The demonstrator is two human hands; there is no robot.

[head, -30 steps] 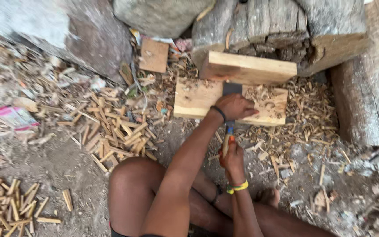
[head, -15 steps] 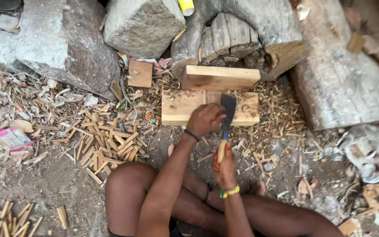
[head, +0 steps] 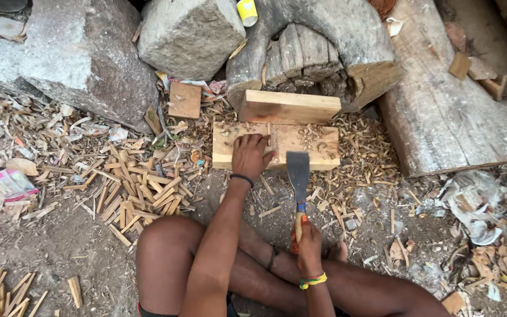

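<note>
Wooden block, a flat pale slab strewn with curled shavings, lies on the dirt ground just beyond the person's knees. A thin sliver of wood stands upright on its near-left part. The left hand rests on the block with its fingers curled around the base of that sliver, holding it in place. The right hand is nearer, closed in a fist around the orange handle of a broad-bladed cleaver. The blade points away from the person and hangs over the near edge of the block, just right of the left hand; whether it touches the wood cannot be told.

A second pale plank lies just beyond the block, propped against a hollowed log. To the left, a heap of split wooden sticks lies on the ground, with a small square board farther off and large grey stones behind. A big weathered timber runs along the right side.
</note>
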